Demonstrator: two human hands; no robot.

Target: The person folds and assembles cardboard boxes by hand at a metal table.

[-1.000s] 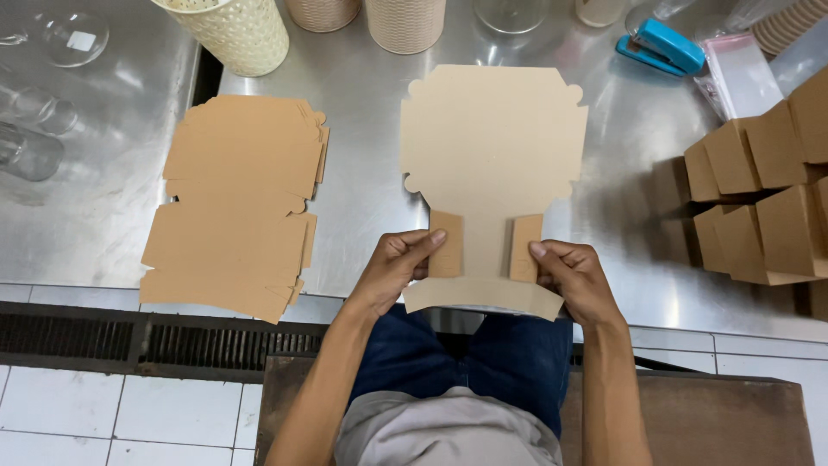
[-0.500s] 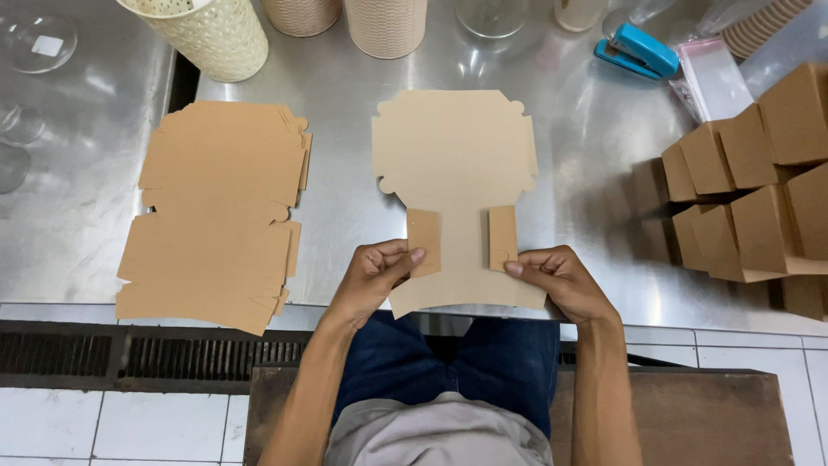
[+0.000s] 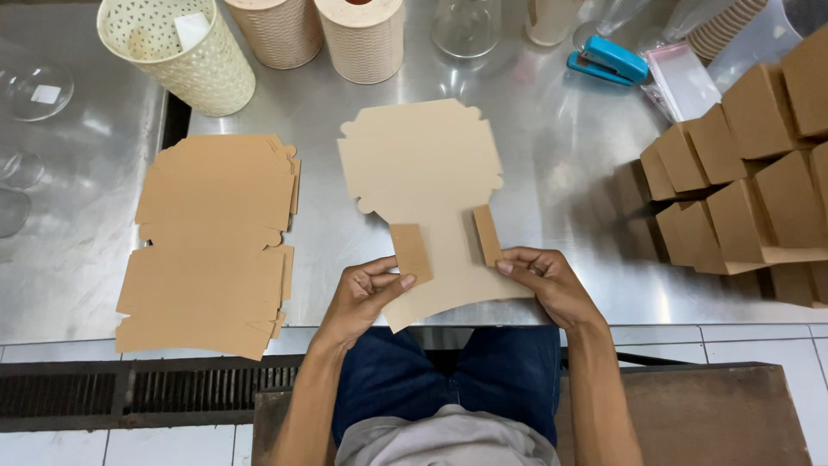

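steel table [image 3: 552, 155] bears hands-held tan box blank [image 3: 423, 173].

Matt tan cardboard blank [image 3: 423, 173] lies on glossy, smooth stainless-steel counter [image 3: 561, 147].

cardboard blank [image 3: 423, 173] tilted askew, side flaps [image 3: 410, 252] folded further inward

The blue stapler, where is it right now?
In the head view the stapler lies at the far right of the steel table, beside a clear plastic bag and beyond the folded boxes.
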